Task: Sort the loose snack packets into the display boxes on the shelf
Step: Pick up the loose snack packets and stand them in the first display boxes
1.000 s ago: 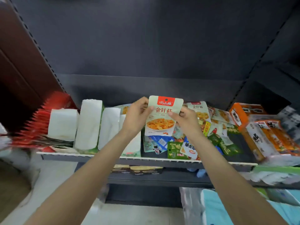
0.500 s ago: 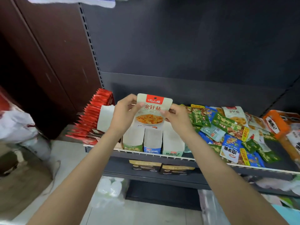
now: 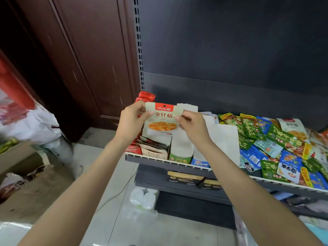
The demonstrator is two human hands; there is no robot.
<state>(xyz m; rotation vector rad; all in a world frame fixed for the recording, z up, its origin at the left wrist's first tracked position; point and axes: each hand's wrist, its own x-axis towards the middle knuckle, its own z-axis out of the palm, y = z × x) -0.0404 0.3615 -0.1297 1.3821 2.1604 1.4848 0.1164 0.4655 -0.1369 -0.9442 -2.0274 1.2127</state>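
Note:
A cream snack packet (image 3: 161,121) with a red top label and a picture of orange food stands upright between both hands. My left hand (image 3: 131,121) pinches its left edge and my right hand (image 3: 192,126) pinches its upper right edge. It hovers over the leftmost display boxes (image 3: 181,148) at the left end of the shelf (image 3: 159,161). One brown box (image 3: 154,148) below it holds flat packets. White boxes stand to its right. A heap of loose green, blue and white packets (image 3: 276,148) covers the shelf's right half.
Red packets (image 3: 146,96) stand at the shelf's far left corner. A brown wooden door (image 3: 79,59) is on the left. Cardboard boxes (image 3: 23,166) and a white bag (image 3: 35,125) sit on the floor at left. A lower shelf (image 3: 186,180) holds dark boxes.
The held packet has travelled left along the shelf, from above the loose heap to above the leftmost boxes. The view swung left with it. Both hands kept their grip.

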